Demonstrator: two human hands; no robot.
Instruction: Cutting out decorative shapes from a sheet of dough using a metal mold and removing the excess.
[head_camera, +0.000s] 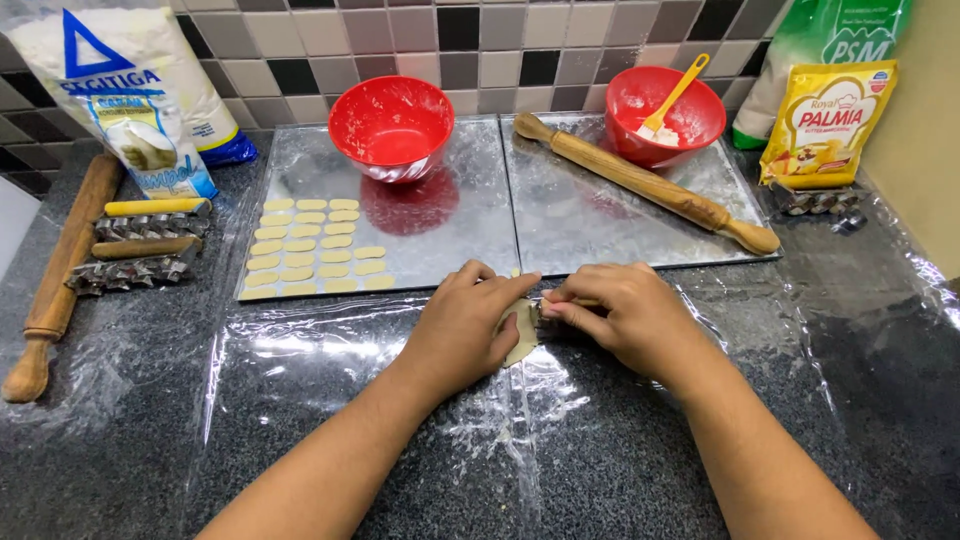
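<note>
Clear plastic sheeting (300, 370) dusted with flour covers the dark speckled bench (120, 470) at six o'clock, and both forearms cross it toward the middle. Left hand (462, 330) lies flat, palm down, fingers together, pressing on a thin piece of pale dough (522, 335) at the centre. Touching it at three o'clock, the right hand (618, 315) has its grip pinched tight, thumb and fingertips together on a small metal cutter (546, 316) set against the dough's edge; most of the cutter is hidden.

At nine o'clock a long wooden rolling pin (55, 280) lies beside a cluster of metal cutters (140, 245). At ten o'clock leans a white flour bag (130, 90). At eleven o'clock a metal baking tray (440, 230) carries rows of small oval dough pieces (305, 245) and an empty red bowl (391, 125). At one o'clock a second tray (600, 220) bears a second rolling pin (645, 182), laid slantwise, and another red bowl (665, 115) with a yellow brush (678, 92) in it. At two o'clock stands a yellow margarine pouch (828, 125), with a green-and-white bag (830, 40) behind it.
</note>
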